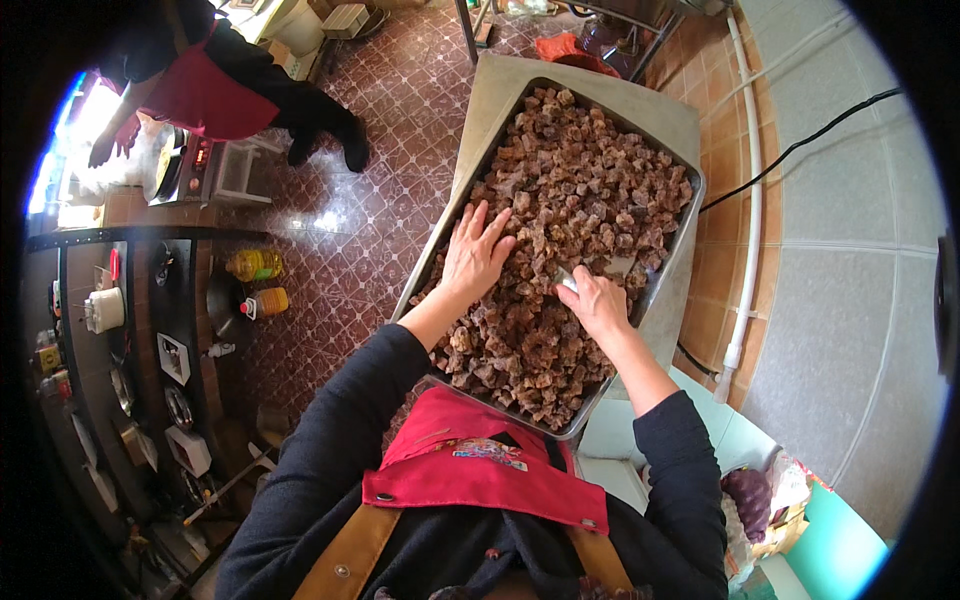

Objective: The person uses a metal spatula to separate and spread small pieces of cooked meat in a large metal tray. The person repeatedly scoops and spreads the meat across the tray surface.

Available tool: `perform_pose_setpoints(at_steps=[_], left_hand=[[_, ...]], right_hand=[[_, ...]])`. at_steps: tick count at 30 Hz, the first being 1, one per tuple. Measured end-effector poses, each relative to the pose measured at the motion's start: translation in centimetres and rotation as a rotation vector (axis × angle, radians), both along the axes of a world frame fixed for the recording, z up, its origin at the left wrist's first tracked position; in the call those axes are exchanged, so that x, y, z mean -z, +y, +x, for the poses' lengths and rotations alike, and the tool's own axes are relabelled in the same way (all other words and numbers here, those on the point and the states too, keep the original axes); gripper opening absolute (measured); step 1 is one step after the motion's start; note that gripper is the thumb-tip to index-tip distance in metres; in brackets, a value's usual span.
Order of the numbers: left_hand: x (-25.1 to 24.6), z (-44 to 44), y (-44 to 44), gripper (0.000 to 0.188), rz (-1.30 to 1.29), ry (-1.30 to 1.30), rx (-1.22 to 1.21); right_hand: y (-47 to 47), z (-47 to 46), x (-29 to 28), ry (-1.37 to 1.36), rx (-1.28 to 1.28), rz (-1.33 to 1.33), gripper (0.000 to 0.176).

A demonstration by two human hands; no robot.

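A deep rectangular metal tray holds a thick layer of brown, sticky-looking chunks. My left hand lies palm down on the chunks by the tray's left side, fingers spread and holding nothing visible. To its right, my right hand is closed around a pale, flat-ended tool, most of which the fingers hide. Just beyond the right knuckles a smooth grey patch shows among the chunks; whether it is the tool's blade or the tray's bottom I cannot tell.
The tray rests on a metal-topped table beside a tiled wall with a white pipe. At upper left a person in a red apron stands by a steaming pan. Oil bottles and a dark shelf rack are at left.
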State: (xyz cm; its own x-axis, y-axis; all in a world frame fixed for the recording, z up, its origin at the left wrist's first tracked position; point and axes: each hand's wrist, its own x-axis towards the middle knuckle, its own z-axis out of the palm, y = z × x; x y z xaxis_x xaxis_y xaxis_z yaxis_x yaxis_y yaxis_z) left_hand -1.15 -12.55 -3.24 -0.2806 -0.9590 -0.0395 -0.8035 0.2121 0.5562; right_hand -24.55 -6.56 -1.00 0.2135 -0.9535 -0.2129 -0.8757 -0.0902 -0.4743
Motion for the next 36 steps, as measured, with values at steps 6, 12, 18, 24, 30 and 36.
perform_pose_setpoints(at_steps=[6, 12, 18, 24, 30, 36], left_hand=[[-1.3, -1.6, 1.4, 0.052, -0.252, 0.060, 0.021], [-2.5, -3.5, 1.7, 0.051, -0.143, 0.415, 0.202], [-3.3, -3.7, 2.0, 0.056, -0.010, 0.403, 0.315], [-2.8, -4.7, 2.1, 0.046, 0.000, 0.323, 0.426], [-3.6, -5.1, 2.6, 0.044, 0.316, 0.401, 0.318], [-6.2, -4.1, 4.4, 0.043, 0.259, 0.586, 0.308]], right_hand=[[1.6, -0.2, -2.6, -0.041, 0.081, -0.053, 0.036], [2.5, -2.0, -6.2, 0.132, 0.091, -0.148, 0.034], [3.3, -2.6, -7.1, 0.272, 0.171, -0.138, 0.035], [4.8, -4.9, -4.4, 0.045, 0.378, 0.081, 0.041], [5.5, -5.1, -3.1, -0.248, 0.539, 0.060, 0.047], [5.1, -1.5, -4.0, -1.177, 0.665, 0.119, 0.031]])
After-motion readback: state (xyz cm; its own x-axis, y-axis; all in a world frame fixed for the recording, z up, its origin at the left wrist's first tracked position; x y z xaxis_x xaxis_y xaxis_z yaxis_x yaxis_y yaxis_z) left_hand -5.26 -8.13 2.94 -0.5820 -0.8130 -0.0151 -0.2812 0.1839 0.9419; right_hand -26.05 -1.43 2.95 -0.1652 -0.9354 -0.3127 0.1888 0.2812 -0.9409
